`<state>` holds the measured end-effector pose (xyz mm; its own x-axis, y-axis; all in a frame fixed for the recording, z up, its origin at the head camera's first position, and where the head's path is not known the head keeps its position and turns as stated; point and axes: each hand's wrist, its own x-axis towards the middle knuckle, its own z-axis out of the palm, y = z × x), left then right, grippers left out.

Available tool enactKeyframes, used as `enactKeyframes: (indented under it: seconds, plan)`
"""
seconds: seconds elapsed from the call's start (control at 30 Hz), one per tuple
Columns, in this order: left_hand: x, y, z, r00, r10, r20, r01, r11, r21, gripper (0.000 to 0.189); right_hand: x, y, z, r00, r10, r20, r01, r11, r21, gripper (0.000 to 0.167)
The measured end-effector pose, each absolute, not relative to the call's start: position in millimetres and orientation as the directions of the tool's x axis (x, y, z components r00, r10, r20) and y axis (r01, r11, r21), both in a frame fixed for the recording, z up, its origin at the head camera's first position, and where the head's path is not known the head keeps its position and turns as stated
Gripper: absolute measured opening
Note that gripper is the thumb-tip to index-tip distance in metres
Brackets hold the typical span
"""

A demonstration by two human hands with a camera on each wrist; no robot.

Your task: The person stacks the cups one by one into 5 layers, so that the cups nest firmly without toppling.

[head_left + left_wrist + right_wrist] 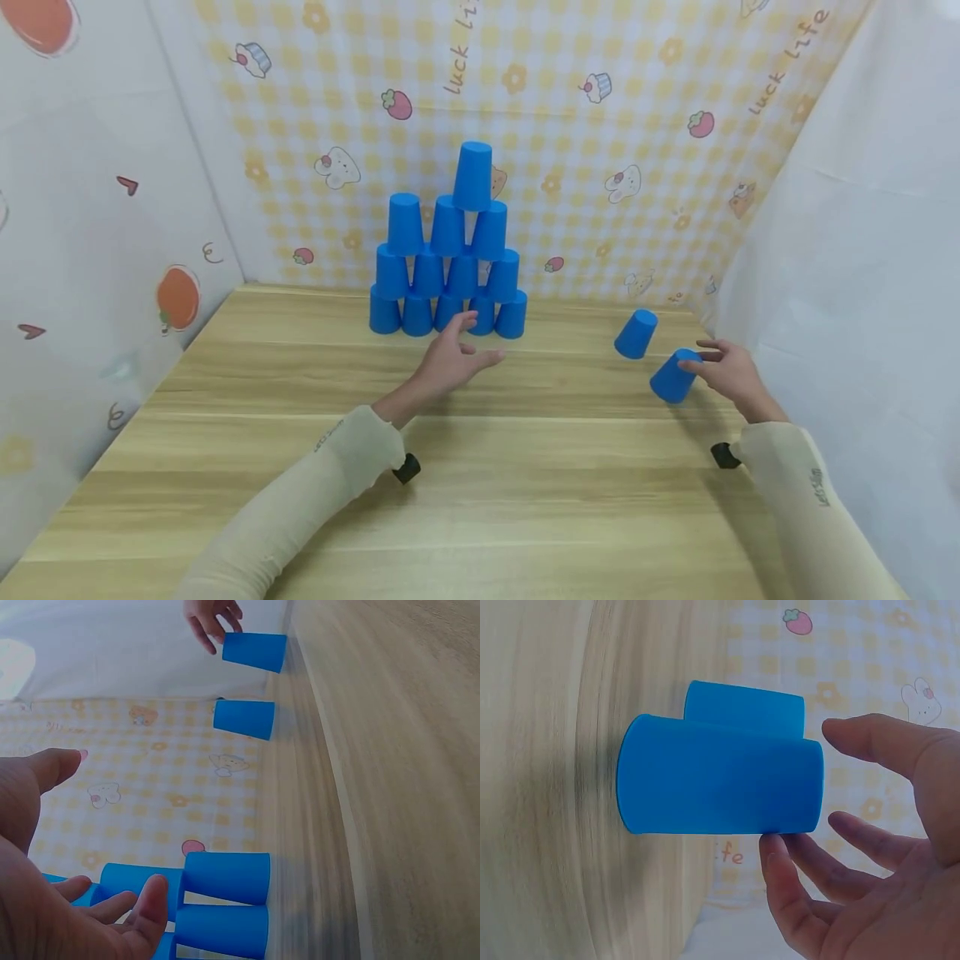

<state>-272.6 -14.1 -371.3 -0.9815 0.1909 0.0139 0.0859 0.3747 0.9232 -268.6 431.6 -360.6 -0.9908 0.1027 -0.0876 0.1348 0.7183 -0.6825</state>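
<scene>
A pyramid of upside-down blue cups [406, 225] stands at the back of the table, with one cup [473, 177] on top over the three cups below it. In front of its lower rows my left hand [450, 360] holds nothing, thumb and fingers spread. At the right, my right hand [729, 372] is at the nearer of two upside-down cups [671, 379]. In the right wrist view its fingertips meet one side of that cup [720, 776], while the thumb stands off the narrow end. The other loose cup [636, 334] stands just behind it.
The wooden table [525, 500] meets a patterned cloth backdrop [570, 167] behind the pyramid. White cloth walls [847, 275] rise at both sides, the right one close to my right hand. A small black object [407, 468] shows at each sleeve cuff.
</scene>
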Motion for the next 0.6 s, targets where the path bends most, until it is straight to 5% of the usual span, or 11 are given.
enactKeyframes:
  seconds: [0.6]
  plan:
    - [-273,-3,-390,-0.952,0.306,-0.002,0.127,0.402,0.907,0.077,-285,376,-376,-0.998,-0.025,-0.049,0.017,0.715,-0.699,0.071]
